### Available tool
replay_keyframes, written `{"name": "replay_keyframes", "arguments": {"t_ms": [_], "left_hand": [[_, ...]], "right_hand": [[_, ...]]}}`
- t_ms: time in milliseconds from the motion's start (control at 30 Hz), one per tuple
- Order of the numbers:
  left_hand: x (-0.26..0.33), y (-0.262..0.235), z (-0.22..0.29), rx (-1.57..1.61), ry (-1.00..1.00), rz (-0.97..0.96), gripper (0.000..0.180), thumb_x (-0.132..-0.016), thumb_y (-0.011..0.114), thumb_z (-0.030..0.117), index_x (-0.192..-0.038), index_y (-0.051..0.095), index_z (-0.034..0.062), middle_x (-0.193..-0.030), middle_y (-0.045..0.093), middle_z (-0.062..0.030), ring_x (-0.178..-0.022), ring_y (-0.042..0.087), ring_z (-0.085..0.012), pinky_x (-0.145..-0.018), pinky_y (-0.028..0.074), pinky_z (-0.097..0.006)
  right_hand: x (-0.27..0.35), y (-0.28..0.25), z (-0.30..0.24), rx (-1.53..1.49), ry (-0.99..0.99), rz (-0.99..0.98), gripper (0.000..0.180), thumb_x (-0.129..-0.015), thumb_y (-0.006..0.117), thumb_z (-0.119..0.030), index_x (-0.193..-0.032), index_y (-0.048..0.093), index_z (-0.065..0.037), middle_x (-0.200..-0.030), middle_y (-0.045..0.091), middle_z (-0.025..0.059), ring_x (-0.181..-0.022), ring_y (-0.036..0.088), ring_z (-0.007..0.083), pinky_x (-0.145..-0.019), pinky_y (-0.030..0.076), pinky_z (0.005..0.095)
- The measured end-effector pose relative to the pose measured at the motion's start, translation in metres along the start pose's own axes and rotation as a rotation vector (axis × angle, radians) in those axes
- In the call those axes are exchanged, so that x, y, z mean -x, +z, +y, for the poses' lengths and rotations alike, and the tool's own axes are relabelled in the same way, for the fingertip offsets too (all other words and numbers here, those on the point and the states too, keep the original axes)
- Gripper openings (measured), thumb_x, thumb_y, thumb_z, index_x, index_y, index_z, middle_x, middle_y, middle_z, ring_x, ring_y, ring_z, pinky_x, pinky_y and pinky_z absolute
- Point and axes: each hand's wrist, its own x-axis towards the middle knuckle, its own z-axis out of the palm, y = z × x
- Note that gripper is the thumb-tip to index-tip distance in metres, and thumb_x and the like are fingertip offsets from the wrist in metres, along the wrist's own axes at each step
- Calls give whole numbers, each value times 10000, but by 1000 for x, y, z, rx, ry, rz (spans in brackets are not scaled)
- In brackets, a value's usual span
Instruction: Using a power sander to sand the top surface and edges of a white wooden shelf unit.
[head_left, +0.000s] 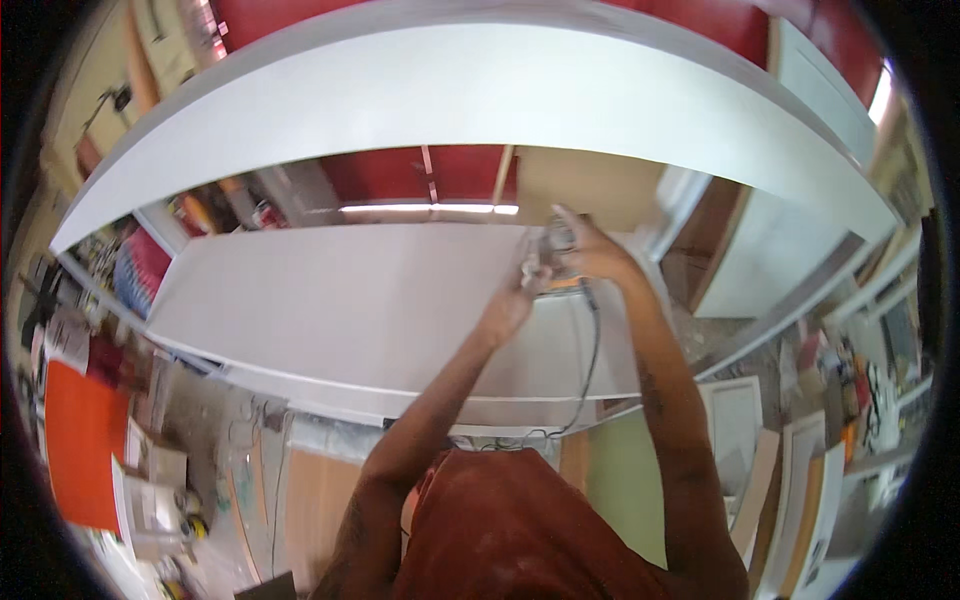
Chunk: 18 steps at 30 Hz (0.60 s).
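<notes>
A small grey corded power tool [559,238] with a strip of orange at its base is between my two hands. Blur hides its exact kind. My right hand [597,252] is wrapped round its right side. My left hand [513,303] has its fingers closed against the tool's left side. A dark cord [597,335] hangs from the tool and bends down toward me. Tool and hands are over the right part of a wide white panel [340,300]; I cannot tell whether the tool touches it.
A long white board [480,85] spans the far side above the panel. Cables and wood strips lie on the floor [215,415] at the lower left, near an orange panel [85,445]. White boards [805,480] stand at the lower right. A green panel [627,485] is beside my right forearm.
</notes>
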Motion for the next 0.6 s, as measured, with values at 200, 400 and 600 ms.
{"name": "replay_keyframes", "arguments": {"t_ms": [200,400,600], "left_hand": [[-52,-25,58,-626,41,-346,848,-898,703,462,-1554,341,67,-1427,499,-268,-1347,516,-412,-1169,390,-451],[-54,4,56,-1264,23,-277,783,-832,748,447,-1446,458,57,-1267,580,-255,-1104,675,-439,-969,548,-524],[-97,-20,54,-1027,-19,-211,637,-815,769,443,-1288,606,49,-1192,658,-205,-1090,685,-357,-943,551,-463]], "right_hand": [[59,9,-19,-891,17,-150,954,-850,705,-68,-1646,178,-54,-1596,355,242,-1466,390,289,-1163,367,356],[133,30,-24,-1106,-17,93,734,-917,632,15,-1581,323,-33,-1446,516,177,-1357,512,267,-1013,531,381],[284,-43,-5,-626,-81,1000,254,-1004,558,-77,-1234,630,2,-1195,657,143,-1164,638,235,-853,592,345]]}}
